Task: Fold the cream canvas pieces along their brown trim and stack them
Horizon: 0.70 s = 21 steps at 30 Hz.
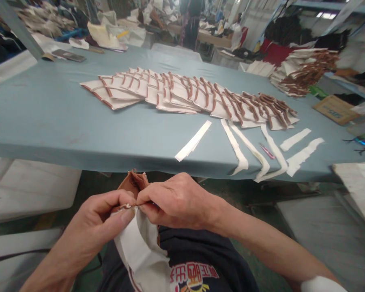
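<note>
A white fabric piece with brown edging [141, 243] hangs over my lap, and its brown upper part [132, 181] sticks up behind my fingers. My left hand [105, 217] pinches the seam edge of this piece between thumb and index finger. Right against it, my right hand [176, 200] pinches the same edge, and the fingertips of both hands almost touch. Whether a small tool sits between the right fingertips is hidden. On the table beyond lies a long overlapping row of similar white pieces with brown edging [182, 91].
The blue-grey table [42, 117] spans the view ahead. On it lie white strips [193, 142], a small pink tool [267, 151] and a phone [69, 55]. A stacked pile of pieces [307, 69] and a cardboard box [335, 109] stand at right. Someone stands far back.
</note>
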Each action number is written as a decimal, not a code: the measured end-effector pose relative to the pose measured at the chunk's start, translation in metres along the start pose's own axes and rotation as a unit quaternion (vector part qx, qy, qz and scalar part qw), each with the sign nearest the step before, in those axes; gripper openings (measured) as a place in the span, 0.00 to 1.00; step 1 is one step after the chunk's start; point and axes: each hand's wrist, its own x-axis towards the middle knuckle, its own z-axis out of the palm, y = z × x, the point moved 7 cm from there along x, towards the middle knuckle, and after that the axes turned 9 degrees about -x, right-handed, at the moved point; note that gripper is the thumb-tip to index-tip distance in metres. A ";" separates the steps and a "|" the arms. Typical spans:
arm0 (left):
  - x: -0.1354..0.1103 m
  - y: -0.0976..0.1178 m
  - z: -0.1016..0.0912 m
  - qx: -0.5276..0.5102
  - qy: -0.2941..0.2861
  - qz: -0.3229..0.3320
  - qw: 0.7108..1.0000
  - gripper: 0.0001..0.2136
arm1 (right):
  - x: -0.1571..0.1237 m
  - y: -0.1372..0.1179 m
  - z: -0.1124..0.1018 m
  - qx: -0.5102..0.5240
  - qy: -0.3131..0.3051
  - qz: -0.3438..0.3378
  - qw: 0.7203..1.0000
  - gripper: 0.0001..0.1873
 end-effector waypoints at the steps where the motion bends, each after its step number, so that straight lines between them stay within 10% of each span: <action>1: 0.001 -0.002 0.003 -0.015 -0.024 -0.001 1.000 0.15 | 0.000 0.002 -0.001 0.016 -0.002 0.006 1.000 0.12; 9: -0.001 -0.009 0.011 -0.059 -0.086 -0.009 0.995 0.18 | -0.009 -0.003 -0.011 0.065 -0.007 0.041 0.997 0.07; 21: -0.002 0.020 0.012 0.096 0.058 0.085 0.990 0.13 | -0.015 0.011 -0.002 0.191 -0.034 0.107 0.975 0.01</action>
